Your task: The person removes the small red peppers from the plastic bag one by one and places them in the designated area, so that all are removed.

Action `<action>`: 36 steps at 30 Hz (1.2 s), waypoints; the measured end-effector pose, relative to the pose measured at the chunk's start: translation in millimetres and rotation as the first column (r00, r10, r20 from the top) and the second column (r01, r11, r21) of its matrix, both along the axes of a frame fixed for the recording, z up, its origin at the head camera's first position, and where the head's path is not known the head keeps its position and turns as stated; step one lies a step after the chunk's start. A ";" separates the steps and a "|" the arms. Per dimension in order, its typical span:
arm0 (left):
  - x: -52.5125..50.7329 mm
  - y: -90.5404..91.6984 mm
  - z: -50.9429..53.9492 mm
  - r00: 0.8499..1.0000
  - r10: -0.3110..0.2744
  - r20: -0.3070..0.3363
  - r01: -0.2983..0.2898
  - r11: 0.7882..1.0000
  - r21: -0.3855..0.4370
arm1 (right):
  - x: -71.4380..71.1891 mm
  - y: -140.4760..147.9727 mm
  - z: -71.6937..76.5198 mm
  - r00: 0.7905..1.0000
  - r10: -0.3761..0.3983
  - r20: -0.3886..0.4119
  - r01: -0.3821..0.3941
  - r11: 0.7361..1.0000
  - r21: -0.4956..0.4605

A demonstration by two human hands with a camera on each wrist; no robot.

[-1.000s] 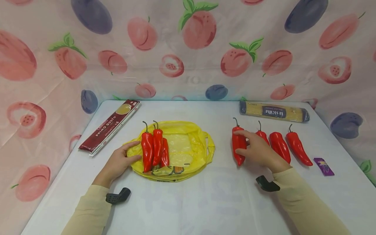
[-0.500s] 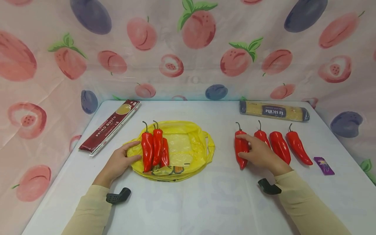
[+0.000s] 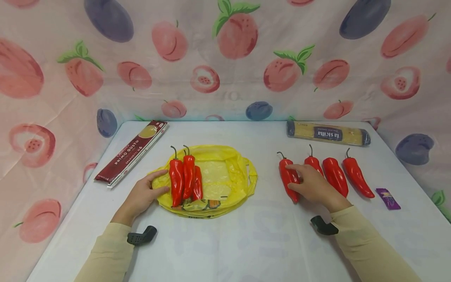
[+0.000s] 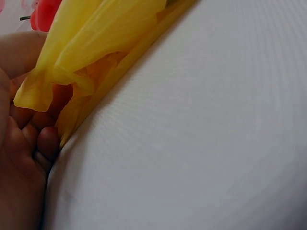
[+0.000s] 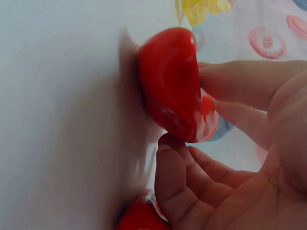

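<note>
Currently, red pepper in right hand, left hand at yellow bag, grip unclear.

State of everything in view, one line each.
Yellow bag: lying collapsed
Left pepper trio: lying on bag
Held pepper: pinched
Right pepper trio: lying loose
Maroon packet: no opening visible
La Sicilia pack: lying flat
Purple sachet: lying flat
Left hand: gripping bag
Right hand: pinching held pepper

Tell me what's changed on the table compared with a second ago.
The right hand and the pepper it grips shifted slightly toward the person; the pepper also turned, its stem end now leaning left and its tip right. Nothing was newly grasped or released. The left hand, yellow bag, three peppers on the bag and packets stayed put.
</note>
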State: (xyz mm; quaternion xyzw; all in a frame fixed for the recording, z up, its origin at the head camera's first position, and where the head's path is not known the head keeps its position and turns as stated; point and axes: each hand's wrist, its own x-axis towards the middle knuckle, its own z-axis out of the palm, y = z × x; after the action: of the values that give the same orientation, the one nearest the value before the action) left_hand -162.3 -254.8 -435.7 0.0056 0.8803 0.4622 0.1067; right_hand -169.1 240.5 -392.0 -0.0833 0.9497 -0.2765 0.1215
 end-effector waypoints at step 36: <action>1.2 1.3 2.5 1.000 0.009 0.022 -0.008 1.000 -0.024 | 4.8 3.0 17.9 0.997 -0.058 -0.050 0.062 0.993 0.098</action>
State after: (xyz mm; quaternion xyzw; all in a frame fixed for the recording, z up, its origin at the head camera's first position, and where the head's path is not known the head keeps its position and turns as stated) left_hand -161.1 -253.5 -433.2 -0.0047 0.8847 0.4520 0.1144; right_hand -164.4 243.5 -374.1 -0.0552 0.9669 -0.2304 0.0947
